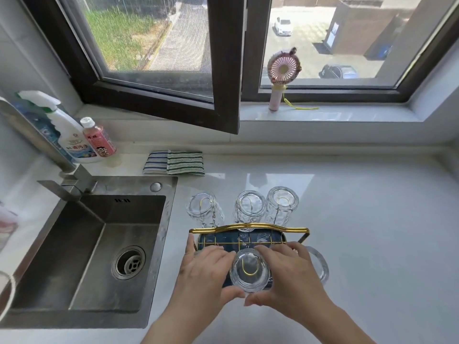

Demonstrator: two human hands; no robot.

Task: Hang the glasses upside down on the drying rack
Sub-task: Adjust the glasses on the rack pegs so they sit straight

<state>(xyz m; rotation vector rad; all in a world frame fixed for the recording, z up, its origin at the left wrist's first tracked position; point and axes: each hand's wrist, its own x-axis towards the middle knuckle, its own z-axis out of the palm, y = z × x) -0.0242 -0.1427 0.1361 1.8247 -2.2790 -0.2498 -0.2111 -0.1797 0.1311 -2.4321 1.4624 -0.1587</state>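
A drying rack [248, 228] with a gold handle, gold wire loops and a dark blue tray stands on the white counter. Three clear glasses hang upside down on its far loops: left [204, 209], middle [249, 210] and right [282, 205]. A fourth clear glass [249, 270] sits upside down over the near middle loop. My left hand [203, 274] and my right hand [288, 274] cup it from both sides, fingers and thumbs touching it. Another glass [319, 265] shows at the near right, partly hidden behind my right hand.
A steel sink [82, 249] with a tap [37, 142] lies to the left. Behind it stand a spray bottle [64, 135] and a pink bottle [98, 137]. Folded striped cloths [173, 162] lie at the back. A pink hand fan [282, 78] stands on the windowsill.
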